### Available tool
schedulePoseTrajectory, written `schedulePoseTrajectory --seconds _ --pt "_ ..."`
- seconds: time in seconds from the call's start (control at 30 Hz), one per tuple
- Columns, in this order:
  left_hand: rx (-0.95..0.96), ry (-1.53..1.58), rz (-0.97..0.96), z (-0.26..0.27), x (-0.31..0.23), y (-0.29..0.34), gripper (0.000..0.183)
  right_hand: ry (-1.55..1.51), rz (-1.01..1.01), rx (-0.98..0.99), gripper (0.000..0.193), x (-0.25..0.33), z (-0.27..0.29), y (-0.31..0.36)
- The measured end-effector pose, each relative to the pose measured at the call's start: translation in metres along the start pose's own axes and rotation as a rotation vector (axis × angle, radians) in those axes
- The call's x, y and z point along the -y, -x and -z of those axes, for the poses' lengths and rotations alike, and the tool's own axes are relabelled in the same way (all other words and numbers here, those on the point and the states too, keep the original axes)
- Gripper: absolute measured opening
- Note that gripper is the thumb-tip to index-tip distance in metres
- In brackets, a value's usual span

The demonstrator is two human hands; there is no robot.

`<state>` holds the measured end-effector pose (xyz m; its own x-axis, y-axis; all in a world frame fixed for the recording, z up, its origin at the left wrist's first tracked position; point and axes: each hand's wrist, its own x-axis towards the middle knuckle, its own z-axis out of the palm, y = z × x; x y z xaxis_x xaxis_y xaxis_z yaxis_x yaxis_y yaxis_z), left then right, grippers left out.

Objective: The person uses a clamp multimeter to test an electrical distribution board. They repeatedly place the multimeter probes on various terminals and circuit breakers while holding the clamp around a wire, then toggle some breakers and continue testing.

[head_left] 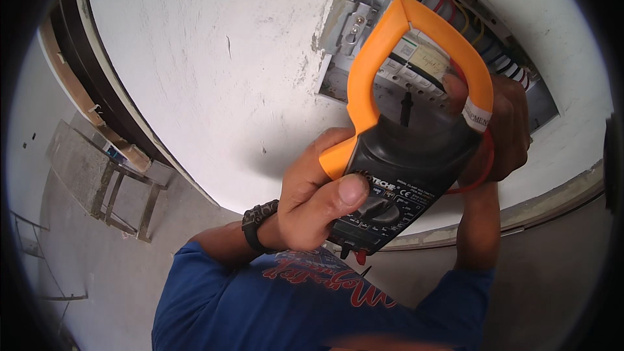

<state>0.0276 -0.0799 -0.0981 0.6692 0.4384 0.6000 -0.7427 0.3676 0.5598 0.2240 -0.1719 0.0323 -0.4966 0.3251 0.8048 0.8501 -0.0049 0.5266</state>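
Note:
My left hand (317, 198) grips a clamp meter (396, 169) with a black body and orange jaws, its thumb on the face beside the dial. The jaws are closed in a loop. Through the loop I see a black test probe (406, 109), its tip at a row of breakers (416, 68) in a wall-mounted electrical panel (335, 81). Behind the meter, my right hand (510, 123) is closed at the panel. A red test lead (489, 162) runs along it, and a bit of red shows by its fingertip. The meter hides most of its fingers.
Coloured wires (448, 0) crowd the panel's upper part. White plastered wall (214, 58) surrounds it, rough at the panel's edge. A wooden stool or frame (133, 201) stands on the floor at the left, near a dark door frame (97, 84).

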Motion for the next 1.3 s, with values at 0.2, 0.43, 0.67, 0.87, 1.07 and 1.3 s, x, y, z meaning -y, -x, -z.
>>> schedulePoseTrajectory --seconds 0.2,0.43,0.67,0.87,1.07,1.3 --pt "-0.013 -0.072 -0.015 -0.004 -0.001 -0.004 0.050 -0.027 0.024 -0.005 0.026 -0.004 -0.001 0.002" --pt "0.006 -0.041 -0.025 -0.008 -0.003 -0.005 0.051 0.022 0.048 -0.010 0.027 -0.009 -0.003 0.007" --pt "-0.011 -0.051 -0.006 -0.011 -0.006 -0.007 0.053 0.018 0.068 -0.007 0.027 -0.010 -0.002 0.004" --pt "-0.015 -0.072 -0.008 -0.010 -0.005 -0.007 0.052 0.023 0.063 -0.036 0.026 -0.009 -0.004 0.004" --pt "-0.027 -0.079 0.002 -0.011 -0.005 -0.007 0.053 0.008 0.081 -0.038 0.028 -0.013 -0.005 0.004" --pt "-0.030 -0.094 0.021 -0.010 -0.004 -0.007 0.053 0.008 0.037 -0.005 0.025 -0.010 -0.002 0.005"
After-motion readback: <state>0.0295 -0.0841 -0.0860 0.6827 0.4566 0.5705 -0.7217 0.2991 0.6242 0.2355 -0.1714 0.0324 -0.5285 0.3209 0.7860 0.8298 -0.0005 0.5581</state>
